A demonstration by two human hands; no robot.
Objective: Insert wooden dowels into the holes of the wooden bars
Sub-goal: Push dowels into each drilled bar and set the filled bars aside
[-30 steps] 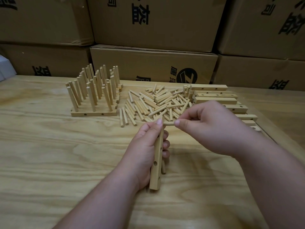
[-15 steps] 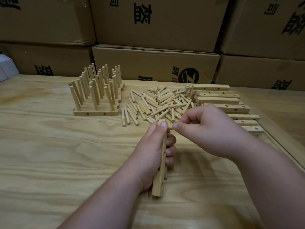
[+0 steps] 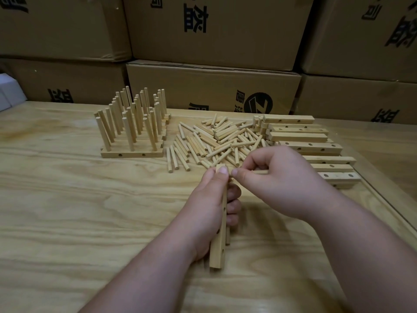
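My left hand (image 3: 208, 206) grips a wooden bar (image 3: 218, 247) that points away from me, its side holes facing right. A dowel sticks out of the bar under my fingers near its lower end. My right hand (image 3: 277, 179) pinches a dowel (image 3: 259, 172) lying horizontally, its tip at the bar's far end beside my left thumb. Behind my hands lies a pile of loose dowels (image 3: 216, 141). Bare bars (image 3: 300, 137) are stacked to the right of the pile. At the back left stand bars filled with upright dowels (image 3: 133, 123).
The wooden table (image 3: 67, 211) has its right edge (image 3: 383, 204) close behind the stacked bars. Cardboard boxes (image 3: 212, 89) wall off the back of the table. A white object (image 3: 6, 91) sits at the far left.
My right hand has slid the dowel a little leftwards against the bar's far end, and my left hand's grip on the bar has hardly changed.
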